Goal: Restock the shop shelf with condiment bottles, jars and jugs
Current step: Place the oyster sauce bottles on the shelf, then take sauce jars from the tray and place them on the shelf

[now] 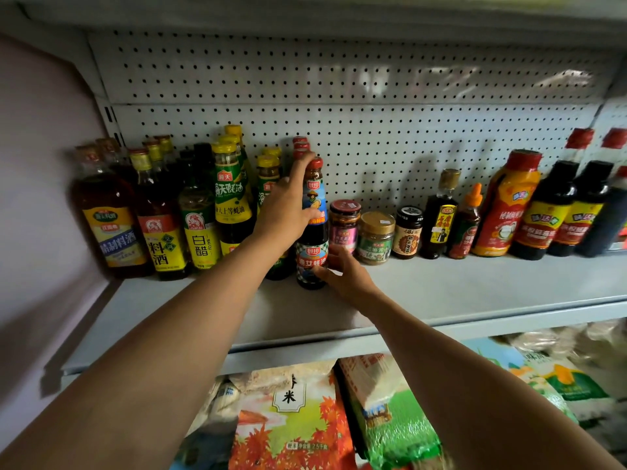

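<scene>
A dark oyster sauce bottle (311, 256) with a red cap, a blue neck label and a checked body label stands on the grey shelf (475, 286), left of the middle. My left hand (285, 208) grips its upper part, thumb across the neck label and fingers stretched up behind it. My right hand (346, 273) holds its lower part, fingers against the body label near the base. More red-capped bottles (300, 145) stand behind it against the pegboard.
Cooking wine, vinegar and yellow-capped sauce bottles (232, 195) crowd the shelf's left end. Three small jars (376, 237) stand right of the held bottle, then tall dark bottles and an orange bottle (505, 205). Rice bags (291, 418) fill the shelf below.
</scene>
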{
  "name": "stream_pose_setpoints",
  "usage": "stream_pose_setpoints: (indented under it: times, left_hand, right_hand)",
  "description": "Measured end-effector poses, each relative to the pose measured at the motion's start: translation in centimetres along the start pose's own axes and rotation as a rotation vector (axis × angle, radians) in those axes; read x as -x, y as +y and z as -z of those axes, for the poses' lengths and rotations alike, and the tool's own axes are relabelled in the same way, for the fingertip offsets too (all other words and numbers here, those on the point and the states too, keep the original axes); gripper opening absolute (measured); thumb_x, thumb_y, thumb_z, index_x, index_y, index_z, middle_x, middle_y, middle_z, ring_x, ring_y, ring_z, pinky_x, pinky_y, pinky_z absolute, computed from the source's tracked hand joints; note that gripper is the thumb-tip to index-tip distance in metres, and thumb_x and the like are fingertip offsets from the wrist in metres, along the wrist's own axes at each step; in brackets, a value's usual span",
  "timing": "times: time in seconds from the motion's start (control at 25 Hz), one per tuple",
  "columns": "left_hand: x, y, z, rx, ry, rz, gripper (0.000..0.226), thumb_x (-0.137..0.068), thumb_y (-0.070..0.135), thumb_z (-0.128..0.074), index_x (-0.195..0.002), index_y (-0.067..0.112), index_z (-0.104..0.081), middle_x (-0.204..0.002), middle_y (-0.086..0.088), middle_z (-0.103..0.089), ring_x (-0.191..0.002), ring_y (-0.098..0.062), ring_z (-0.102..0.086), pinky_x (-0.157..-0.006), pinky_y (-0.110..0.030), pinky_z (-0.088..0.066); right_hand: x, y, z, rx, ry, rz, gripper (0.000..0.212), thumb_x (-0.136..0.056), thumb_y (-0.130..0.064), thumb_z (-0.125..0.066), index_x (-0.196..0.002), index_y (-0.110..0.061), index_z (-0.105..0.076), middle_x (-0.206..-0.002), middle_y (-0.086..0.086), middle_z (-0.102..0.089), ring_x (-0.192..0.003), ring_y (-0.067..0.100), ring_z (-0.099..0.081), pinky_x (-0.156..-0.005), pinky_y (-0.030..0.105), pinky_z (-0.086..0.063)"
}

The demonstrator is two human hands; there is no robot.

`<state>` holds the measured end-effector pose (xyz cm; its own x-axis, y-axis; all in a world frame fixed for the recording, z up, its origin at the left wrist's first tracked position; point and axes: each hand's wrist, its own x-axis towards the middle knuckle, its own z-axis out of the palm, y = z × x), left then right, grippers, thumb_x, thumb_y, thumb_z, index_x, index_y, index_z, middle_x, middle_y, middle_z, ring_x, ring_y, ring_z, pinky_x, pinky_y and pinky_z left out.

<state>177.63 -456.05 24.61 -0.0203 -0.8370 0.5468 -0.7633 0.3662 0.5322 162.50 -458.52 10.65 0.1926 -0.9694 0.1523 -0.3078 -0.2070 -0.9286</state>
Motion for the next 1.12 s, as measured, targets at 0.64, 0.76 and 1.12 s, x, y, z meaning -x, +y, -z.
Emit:
stream_pose_setpoints:
  times: [0.64,0.76,1.12]
  left_hand:
    - [16.9,7.9,-7.2,0.012,0.026,0.490,0.076,-0.069,0.031,-0.087,-0.133,0.029,-0.047,-0.132,-0.012,-0.050,-0.116,-0.032,-0.055,-0.095,-0.037,-0.048]
    - [21.8,11.6,-10.0,-0.042,-0.075,0.556,0.075,-0.071,0.033,-0.086,-0.134,0.028,-0.047,-0.129,-0.014,-0.048,-0.115,-0.031,-0.054,-0.091,-0.032,-0.044]
    - [35.0,17.1,-16.6,-0.118,-0.213,0.699,0.079,-0.060,0.035,-0.090,-0.130,0.027,-0.053,-0.122,-0.016,-0.056,-0.108,-0.031,-0.058,-0.085,-0.028,-0.044]
  right_hand:
    - [15.2,-1.4,17.5,0.599,-0.040,0.046,0.070,-0.082,-0.041,-0.079,-0.141,-0.027,-0.046,-0.137,0.013,-0.056,-0.121,0.031,-0.055,-0.084,0.029,-0.040]
    - [19.6,0.5,20.8,0.664,-0.114,0.037,0.071,-0.081,-0.042,-0.079,-0.142,-0.031,-0.044,-0.136,0.014,-0.053,-0.122,0.033,-0.052,-0.083,0.029,-0.037]
    - [30.5,8.6,24.0,0.674,-0.279,-0.026,0.078,-0.078,-0.045,-0.081,-0.144,-0.035,-0.041,-0.135,0.016,-0.053,-0.123,0.034,-0.050,-0.090,0.033,-0.041]
